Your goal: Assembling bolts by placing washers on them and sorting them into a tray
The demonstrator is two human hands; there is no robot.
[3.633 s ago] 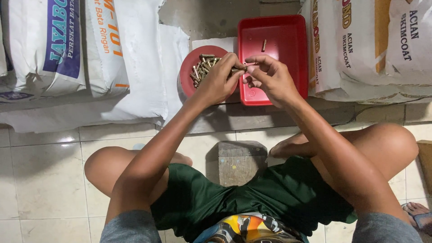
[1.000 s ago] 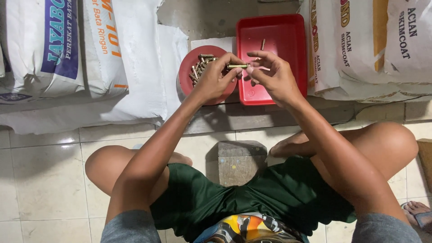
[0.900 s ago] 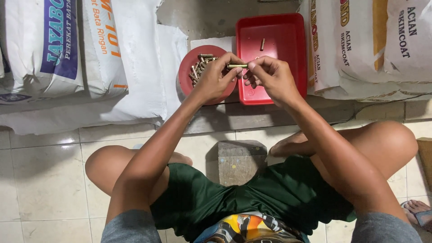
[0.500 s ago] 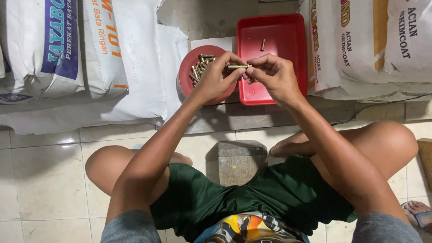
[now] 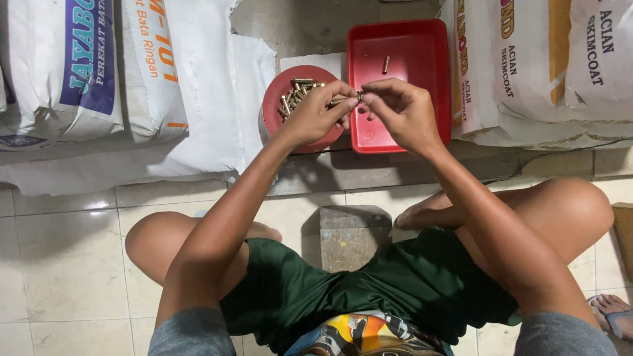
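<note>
We are pinching a small brass-coloured metal bolt [image 5: 343,100] between both hands: the left hand [image 5: 318,113] is clenching its shank end with thumb and fingertips, and the right hand [image 5: 399,112] is closing its fingertips on the other end, seemingly on a tiny piece there. The bolt is hanging in the air, just over the gap between the two containers.

Going left to right: white printed paper sacks [image 5: 99,72] are leaning along the left wall; then a round red plastic bowl [image 5: 277,109] is holding a heap of similar brass bolts [image 5: 297,92]; beside it a rectangular red plastic tray [image 5: 422,59] is holding a single brass piece [image 5: 386,64]; more white sacks [image 5: 547,66] are stacked on the right.

Risk, as we are judging it: the fingertip grip is thin, so the bolt or the small part could be slipping out and dropping between bowl and tray or rolling onto the tiled floor [image 5: 66,250].

Hard to tell: whether a nut or washer is really sitting at the right fingertips, since the fingers are covering it. The left hand is hiding part of the bowl. A sandalled foot [image 5: 610,310] is getting cut off at the right edge.
</note>
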